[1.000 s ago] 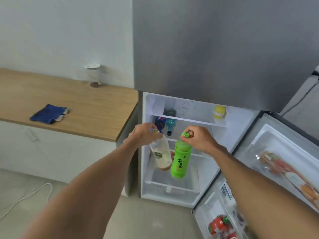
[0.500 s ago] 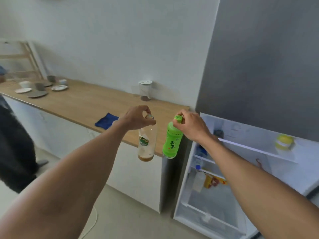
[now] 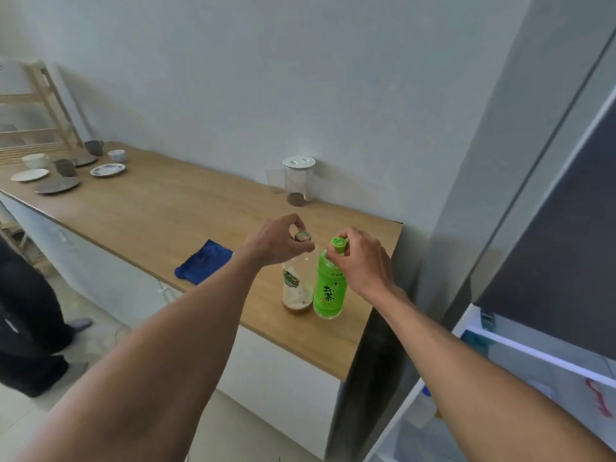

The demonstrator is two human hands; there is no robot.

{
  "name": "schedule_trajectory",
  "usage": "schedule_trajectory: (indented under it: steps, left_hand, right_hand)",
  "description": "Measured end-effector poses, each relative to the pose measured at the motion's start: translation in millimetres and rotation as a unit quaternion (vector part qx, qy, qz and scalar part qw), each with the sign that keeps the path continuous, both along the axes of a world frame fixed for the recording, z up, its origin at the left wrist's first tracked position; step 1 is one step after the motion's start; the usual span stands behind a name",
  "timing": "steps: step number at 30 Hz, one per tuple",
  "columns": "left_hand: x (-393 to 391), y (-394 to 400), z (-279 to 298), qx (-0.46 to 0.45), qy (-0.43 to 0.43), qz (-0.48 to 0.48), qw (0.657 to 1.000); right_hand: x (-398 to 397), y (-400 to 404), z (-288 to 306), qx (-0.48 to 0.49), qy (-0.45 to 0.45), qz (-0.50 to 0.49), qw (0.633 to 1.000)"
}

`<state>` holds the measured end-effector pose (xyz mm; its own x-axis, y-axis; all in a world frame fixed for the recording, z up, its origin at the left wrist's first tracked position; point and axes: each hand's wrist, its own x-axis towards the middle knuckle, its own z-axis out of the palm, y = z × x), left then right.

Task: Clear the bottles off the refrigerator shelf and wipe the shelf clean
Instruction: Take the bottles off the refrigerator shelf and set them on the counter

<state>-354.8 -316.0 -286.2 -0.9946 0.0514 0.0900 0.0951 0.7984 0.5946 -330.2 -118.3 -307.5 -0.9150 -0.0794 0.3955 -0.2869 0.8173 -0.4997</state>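
Observation:
Two bottles stand side by side near the right end of the wooden counter (image 3: 160,208). My left hand (image 3: 278,243) grips the neck of a clear, nearly empty bottle (image 3: 295,288) with brown liquid at its bottom. My right hand (image 3: 361,258) holds the green tea bottle (image 3: 328,291) by its green cap. Both bottle bases look to be resting on the counter. A blue cloth (image 3: 203,261) lies just left of the bottles. The open refrigerator (image 3: 520,348) is at lower right, with a white shelf edge (image 3: 540,358) and a few items dimly visible inside.
A clear lidded container (image 3: 298,181) stands against the wall behind the bottles. Plates, cups and mugs (image 3: 66,168) sit at the counter's far left beside a wooden rack (image 3: 36,105). Another person's dark legs (image 3: 30,315) stand on the floor at left.
Both hands carried the bottles from inside the refrigerator leftwards over the counter and lowered them onto it. The view swung left, away from the refrigerator.

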Motion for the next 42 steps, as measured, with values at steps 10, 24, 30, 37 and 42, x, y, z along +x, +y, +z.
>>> schedule_trajectory:
  steps: [10, 24, 30, 37, 42]
  left_hand:
    - [-66.4, -3.2, -13.1, 0.015, 0.008, 0.003, 1.000]
    - [-42.2, -5.5, -9.2, 0.045, -0.028, 0.000, 0.999]
    - [32.3, 1.1, -10.3, 0.057, -0.057, 0.007, 0.997]
    - [152.1, 29.6, -10.4, 0.083, -0.098, -0.015, 0.992]
    - [213.7, 70.5, -19.2, 0.095, -0.123, -0.054, 0.986]
  right_hand:
    - [-55.6, -6.5, -14.8, -0.023, 0.012, -0.020, 0.999]
    - [-32.2, -1.7, -23.3, -0.087, -0.060, -0.006, 0.994]
    - [40.7, 20.9, -33.4, -0.099, -0.108, 0.026, 0.989]
    - [163.5, 67.8, -29.7, -0.053, -0.147, 0.006, 0.988]
    - [235.8, 107.7, -26.1, -0.052, -0.134, -0.024, 0.989]
